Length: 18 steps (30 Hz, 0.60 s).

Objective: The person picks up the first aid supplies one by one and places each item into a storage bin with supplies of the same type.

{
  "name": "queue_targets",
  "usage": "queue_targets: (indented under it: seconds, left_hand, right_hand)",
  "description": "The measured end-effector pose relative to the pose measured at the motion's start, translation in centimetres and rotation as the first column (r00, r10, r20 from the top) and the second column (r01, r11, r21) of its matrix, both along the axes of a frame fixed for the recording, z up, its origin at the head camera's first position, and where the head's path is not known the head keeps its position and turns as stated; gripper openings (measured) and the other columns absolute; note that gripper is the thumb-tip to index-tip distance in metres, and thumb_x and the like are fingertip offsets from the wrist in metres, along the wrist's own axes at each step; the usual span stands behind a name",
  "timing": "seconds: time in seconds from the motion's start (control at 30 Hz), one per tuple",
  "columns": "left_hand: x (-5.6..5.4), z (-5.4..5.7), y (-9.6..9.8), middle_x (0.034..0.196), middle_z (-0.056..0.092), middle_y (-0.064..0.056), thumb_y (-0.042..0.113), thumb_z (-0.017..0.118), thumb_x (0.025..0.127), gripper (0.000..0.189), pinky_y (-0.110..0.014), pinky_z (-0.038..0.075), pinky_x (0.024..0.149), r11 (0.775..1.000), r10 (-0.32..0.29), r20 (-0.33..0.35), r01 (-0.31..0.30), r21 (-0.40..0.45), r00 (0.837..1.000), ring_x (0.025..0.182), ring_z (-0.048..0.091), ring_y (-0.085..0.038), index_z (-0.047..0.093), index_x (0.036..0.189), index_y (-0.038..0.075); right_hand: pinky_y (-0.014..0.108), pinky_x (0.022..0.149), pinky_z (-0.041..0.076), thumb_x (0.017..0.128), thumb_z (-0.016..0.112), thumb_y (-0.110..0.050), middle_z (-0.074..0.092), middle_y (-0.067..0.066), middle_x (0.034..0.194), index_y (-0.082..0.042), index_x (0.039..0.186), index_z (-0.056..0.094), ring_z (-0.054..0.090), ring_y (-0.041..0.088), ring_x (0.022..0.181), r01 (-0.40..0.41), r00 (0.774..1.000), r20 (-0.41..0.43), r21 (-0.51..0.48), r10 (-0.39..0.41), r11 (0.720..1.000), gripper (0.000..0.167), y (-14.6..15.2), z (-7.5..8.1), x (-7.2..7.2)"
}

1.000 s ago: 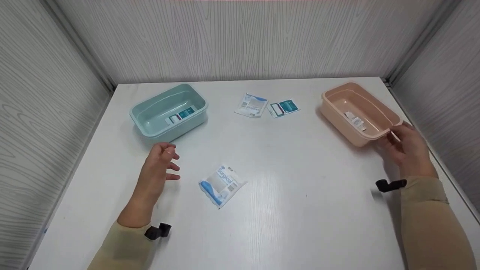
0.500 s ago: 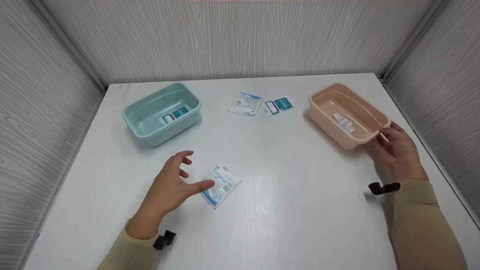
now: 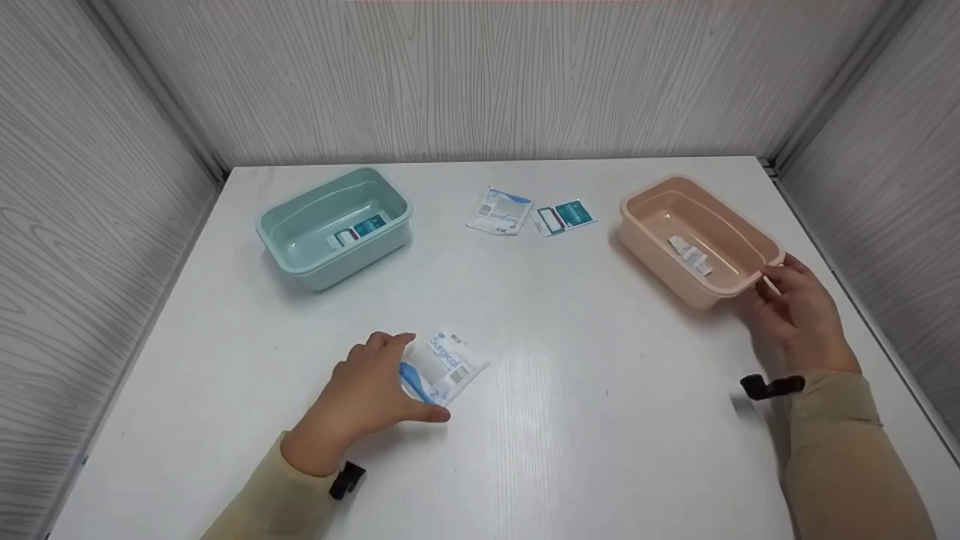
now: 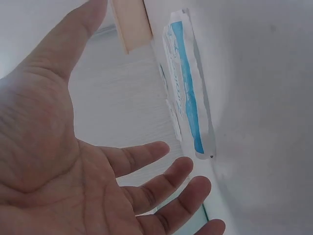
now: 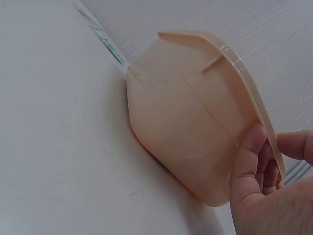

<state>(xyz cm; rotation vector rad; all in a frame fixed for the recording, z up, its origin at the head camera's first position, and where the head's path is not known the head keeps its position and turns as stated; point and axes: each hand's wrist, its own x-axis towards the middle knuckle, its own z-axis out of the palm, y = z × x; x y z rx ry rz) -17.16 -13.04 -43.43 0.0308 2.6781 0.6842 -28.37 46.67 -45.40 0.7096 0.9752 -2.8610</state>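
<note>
My left hand (image 3: 367,390) is spread beside a white-and-blue packet marked "Surgical" (image 3: 448,364) on the table, thumb and fingers apart around its left end. In the left wrist view a gap shows between the fingers and the packet (image 4: 188,88). My right hand (image 3: 802,315) holds the near right corner of a peach plastic bin (image 3: 660,251). The right wrist view shows thumb and fingers pinching the bin's rim (image 5: 244,78). Small white packets (image 3: 691,255) lie inside this bin.
A teal bin (image 3: 360,262) at the back left holds a teal-and-white packet (image 3: 358,231). Between the bins, near the back edge, lie another white-and-blue packet (image 3: 500,211) and a teal-and-white packet (image 3: 565,217). Grey wood-grain panels (image 3: 480,82) enclose the back and sides.
My left hand has moved from near the teal bin toward the front right, to the Surgical packet, and its thumb has spread. The peach bin, held by my right hand, has shifted slightly left.
</note>
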Motion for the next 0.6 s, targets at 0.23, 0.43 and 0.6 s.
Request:
queue_targets:
  seconds: [0.23,0.43,0.6]
  left_hand:
    - [-0.3,-0.5,0.7,0.166,0.051,-0.018,0.057,0.105,0.072,0.126,-0.066,0.050,0.127,0.998,-0.016,-0.017,0.015,-0.060,1.000,0.142,0.053,-0.040,0.043,0.173,0.014]
    - [-0.2,-1.0,1.1,0.164,0.052,-0.020,0.055,0.103,0.076,0.123,-0.064,0.049,0.128,0.997,-0.035,-0.030,0.033,-0.074,0.999,0.141,0.052,-0.041,0.042,0.172,0.009]
    - [-0.2,-1.1,1.2,0.161,0.054,-0.020,0.054,0.101,0.080,0.113,-0.064,0.048,0.128,0.996,-0.034,-0.046,0.030,-0.082,0.998,0.137,0.052,-0.040,0.048,0.168,0.006]
  right_hand:
    - [0.031,0.107,0.067,0.109,0.063,0.010,0.058,0.000,0.149,-0.025,0.146,0.063,0.060,0.018,0.138,-0.024,1.000,0.008,-0.022,0.024,0.999,0.051,-0.1,-0.2,0.2]
    - [0.032,0.113,0.065,0.109,0.063,0.008,0.058,0.001,0.146,-0.023,0.145,0.063,0.056,0.017,0.141,-0.024,1.000,0.000,0.014,0.024,1.000,0.048,0.0,-0.7,0.1]
    - [0.031,0.116,0.064,0.110,0.062,0.008,0.058,0.001,0.144,-0.023,0.144,0.061,0.054,0.016,0.139,-0.017,1.000,-0.007,-0.004,0.017,1.000,0.046,-0.2,-0.8,0.0]
